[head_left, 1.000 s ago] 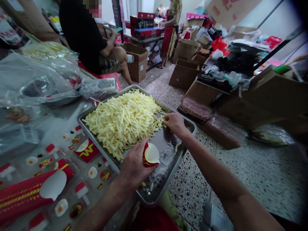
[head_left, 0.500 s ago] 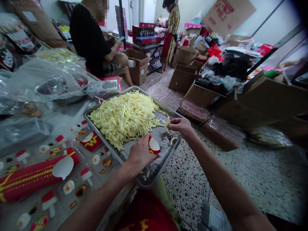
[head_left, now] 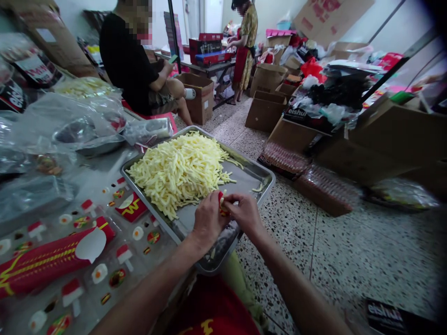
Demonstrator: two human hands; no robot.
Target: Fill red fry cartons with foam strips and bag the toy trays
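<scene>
A metal tray (head_left: 267, 179) holds a large heap of pale yellow fries-shaped sticks (head_left: 181, 170). Over the tray's near part, my left hand (head_left: 208, 217) is closed around a small red fry carton (head_left: 221, 197), mostly hidden by the fingers. My right hand (head_left: 244, 211) meets it at the carton's mouth, its fingers pinched on pale yellow sticks (head_left: 224, 193) that go into the carton or lie at its opening; which of these I cannot tell. A few loose sticks (head_left: 257, 187) lie on the tray's right side.
On the patterned tablecloth (head_left: 129, 232) at left lie a stack of nested red cartons (head_left: 56, 253) and a single flattened carton (head_left: 132, 207). Plastic bags (head_left: 63, 111) cover the table behind. A seated person (head_left: 129, 65) and a standing person (head_left: 246, 46) are farther back. Cardboard boxes (head_left: 267, 109) stand at right.
My right hand has moved left from the tray's right edge to the carton, carrying sticks. The carton has turned in my left hand, which stays over the tray.
</scene>
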